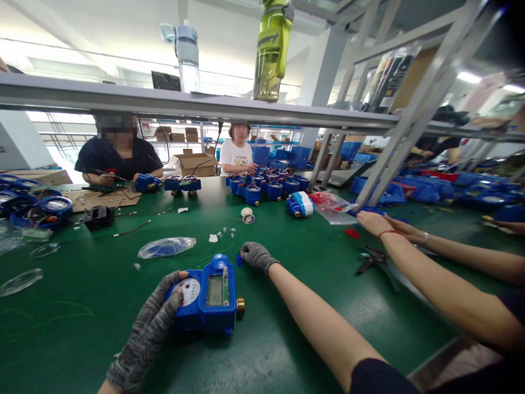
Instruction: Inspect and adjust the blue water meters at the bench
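A blue water meter (215, 314) with a round dial, a small LCD window and a brass end lies on the green bench in front of me. My left hand (166, 298), in a grey fingerless glove, grips its dial side, thumb and fingers over the edge. Just beyond the meter, my right hand (258, 256), gloved alike, has its fingertips pinched at a small blue plastic piece (239, 260). How firmly that piece is held is partly hidden by the fingers. A clear bag with blue contents (167, 248) rests left of the right hand.
A co-worker's hands (379, 225) reach in from the right, above black-handled cutters (375, 260). A solder spool (247, 215) and many blue meters (262, 183) stand farther back. A shelf (221, 106) with bottles crosses overhead. Two people sit opposite.
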Demonstrator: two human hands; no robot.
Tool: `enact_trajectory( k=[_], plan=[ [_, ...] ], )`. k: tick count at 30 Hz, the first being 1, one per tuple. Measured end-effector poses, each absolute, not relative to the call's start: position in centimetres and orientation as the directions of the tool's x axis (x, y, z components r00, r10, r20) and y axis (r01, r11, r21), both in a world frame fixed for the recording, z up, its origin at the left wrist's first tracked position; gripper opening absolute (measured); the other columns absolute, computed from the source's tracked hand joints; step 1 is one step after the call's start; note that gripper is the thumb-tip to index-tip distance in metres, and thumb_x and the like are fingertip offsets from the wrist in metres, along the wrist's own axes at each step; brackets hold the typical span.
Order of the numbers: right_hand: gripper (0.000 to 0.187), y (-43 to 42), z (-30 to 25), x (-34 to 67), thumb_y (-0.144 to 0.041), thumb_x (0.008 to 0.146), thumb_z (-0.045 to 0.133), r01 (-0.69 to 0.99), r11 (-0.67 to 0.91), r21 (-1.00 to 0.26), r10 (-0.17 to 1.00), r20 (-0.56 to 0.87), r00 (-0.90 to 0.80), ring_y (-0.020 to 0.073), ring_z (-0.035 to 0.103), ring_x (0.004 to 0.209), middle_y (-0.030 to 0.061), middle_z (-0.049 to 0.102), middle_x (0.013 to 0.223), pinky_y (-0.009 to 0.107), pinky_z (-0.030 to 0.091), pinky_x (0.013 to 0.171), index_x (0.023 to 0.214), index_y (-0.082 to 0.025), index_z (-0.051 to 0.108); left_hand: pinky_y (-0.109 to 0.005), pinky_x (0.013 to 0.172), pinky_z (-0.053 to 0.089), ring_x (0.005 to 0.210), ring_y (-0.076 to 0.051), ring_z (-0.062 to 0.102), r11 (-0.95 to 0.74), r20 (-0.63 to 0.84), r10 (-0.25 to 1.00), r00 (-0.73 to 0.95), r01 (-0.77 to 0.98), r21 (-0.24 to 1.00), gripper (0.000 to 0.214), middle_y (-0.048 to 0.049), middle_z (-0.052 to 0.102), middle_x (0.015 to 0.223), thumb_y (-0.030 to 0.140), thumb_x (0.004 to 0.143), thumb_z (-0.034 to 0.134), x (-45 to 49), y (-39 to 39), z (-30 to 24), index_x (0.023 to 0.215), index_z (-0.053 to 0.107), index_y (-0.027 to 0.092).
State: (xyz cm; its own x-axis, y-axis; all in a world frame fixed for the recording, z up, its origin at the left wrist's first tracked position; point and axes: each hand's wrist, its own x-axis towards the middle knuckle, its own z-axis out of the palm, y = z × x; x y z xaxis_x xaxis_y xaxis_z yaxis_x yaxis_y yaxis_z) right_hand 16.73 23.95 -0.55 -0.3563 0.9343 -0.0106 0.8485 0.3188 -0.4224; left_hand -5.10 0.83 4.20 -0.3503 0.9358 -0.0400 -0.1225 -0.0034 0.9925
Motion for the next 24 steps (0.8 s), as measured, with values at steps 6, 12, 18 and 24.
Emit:
enact_trajectory(
  k=[6, 12, 18, 24],
  plan=[
    [0.025, 21.7, 0.7, 18.7, -0.017, 0.087, 0.047, 0.908, 0.328, -0.261, 0.943, 0.028, -0.332, 0.0219, 0.061, 0.091, 0.0182, 0.067, 0.100, 0.030, 0.043, 0.080, 0.097, -0.008, 0.068, -0.053, 0.102, 0.040, 0.119, -0.038, 0.051, 0.121, -0.023, 0.912, -0.409, 0.216, 0.969, 0.060, -0.0107, 0.056, 0.131, 0.061, 0.075, 0.064, -6.6, 1.4, 3.6, 0.122, 0.057, 0.024],
    [0.026, 18.7, -0.4, 20.1, -0.021, 0.088, 0.047, 0.930, 0.324, -0.177, 0.946, 0.059, -0.318, 0.0231, 0.061, 0.096, 0.0155, 0.066, 0.103, 0.031, 0.043, 0.086, 0.099, -0.012, 0.068, -0.054, 0.099, 0.044, 0.113, -0.040, 0.055, 0.198, -0.074, 0.850, -0.522, 0.186, 0.962, 0.061, -0.0123, 0.066, 0.113, 0.063, 0.065, 0.072, -8.0, 2.0, 3.0, 0.107, 0.065, 0.020],
    [0.026, 18.6, -1.8, 20.9, -0.027, 0.090, 0.045, 0.916, 0.334, -0.221, 0.940, 0.154, -0.306, 0.0199, 0.061, 0.094, 0.0113, 0.066, 0.100, 0.028, 0.043, 0.084, 0.095, -0.017, 0.069, -0.040, 0.080, 0.056, 0.105, -0.035, 0.062, 0.055, -0.132, 0.892, -0.432, -0.185, 0.981, 0.048, -0.0072, 0.072, 0.105, 0.049, 0.063, 0.082, -6.3, 2.3, 2.3, 0.099, 0.068, 0.021],
    [0.019, 19.3, -2.8, 21.6, -0.022, 0.083, 0.052, 0.853, 0.328, -0.405, 0.944, 0.180, -0.277, 0.0171, 0.060, 0.086, 0.0077, 0.066, 0.091, 0.026, 0.043, 0.081, 0.090, -0.017, 0.069, -0.048, 0.081, 0.058, 0.103, -0.039, 0.064, 0.102, -0.240, 0.940, -0.241, -0.473, 0.875, 0.072, -0.0082, 0.068, 0.117, 0.049, 0.065, 0.082, -2.5, 1.4, 3.3, 0.128, 0.053, 0.026]
  ],
)
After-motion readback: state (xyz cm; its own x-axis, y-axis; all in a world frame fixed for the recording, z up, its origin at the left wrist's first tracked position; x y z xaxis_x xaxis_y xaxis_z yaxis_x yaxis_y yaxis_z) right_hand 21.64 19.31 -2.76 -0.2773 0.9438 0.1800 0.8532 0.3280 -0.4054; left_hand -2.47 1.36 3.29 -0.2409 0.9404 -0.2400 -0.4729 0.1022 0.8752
